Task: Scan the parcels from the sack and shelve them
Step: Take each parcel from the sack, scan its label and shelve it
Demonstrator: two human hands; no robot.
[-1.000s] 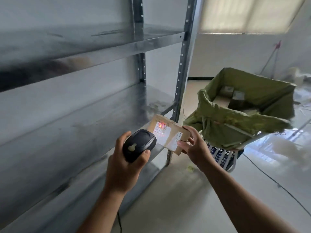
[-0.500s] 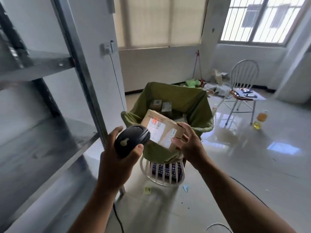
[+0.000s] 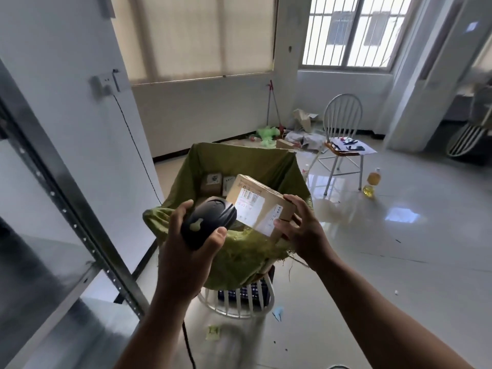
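Note:
My left hand point(image 3: 186, 251) grips a black barcode scanner point(image 3: 209, 222), its head aimed at a small brown cardboard parcel point(image 3: 259, 206) with a white barcode label. My right hand point(image 3: 300, 230) holds that parcel by its right end, thumb below and fingers on top. Both are held over the open green sack point(image 3: 239, 166), which sits on a white chair and has a few more small parcels point(image 3: 213, 182) inside. The metal shelf rack point(image 3: 66, 203) stands at the left, its post slanting through the view.
A white spindle-back chair point(image 3: 343, 134) with papers on its seat stands at the back right, a bottle of yellow liquid point(image 3: 371, 182) on the floor beside it. Rubbish and torn packaging point(image 3: 287, 131) lie by the far wall. The scanner's cable point(image 3: 189, 347) trails down to the tiled floor.
My view has swung right, from the shelves to the sack and the room. Both hands keep scanner and parcel together; the red scan light on the label is gone.

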